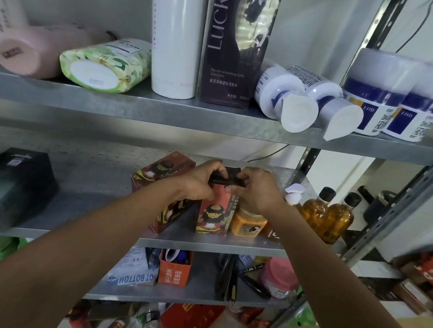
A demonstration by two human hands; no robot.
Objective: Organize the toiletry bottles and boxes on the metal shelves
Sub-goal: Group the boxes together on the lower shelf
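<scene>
A small black box (225, 177) was held between both hands above the middle shelf (79, 178).
The left hand (199, 182) gripped its left end and the right hand (256, 191) its right end, just above an upright red box (213, 216); an orange jar (247, 223) stood right of that.

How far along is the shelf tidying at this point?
Done: on the top shelf the white bottle, Lucky box and two jars stand upright. In hand: the left hand and right hand grip the dark top of an upright red box on the middle shelf. Left: the pink bottle, green bottle and pump bottles lie sideways; a second box lies tilted.
</scene>
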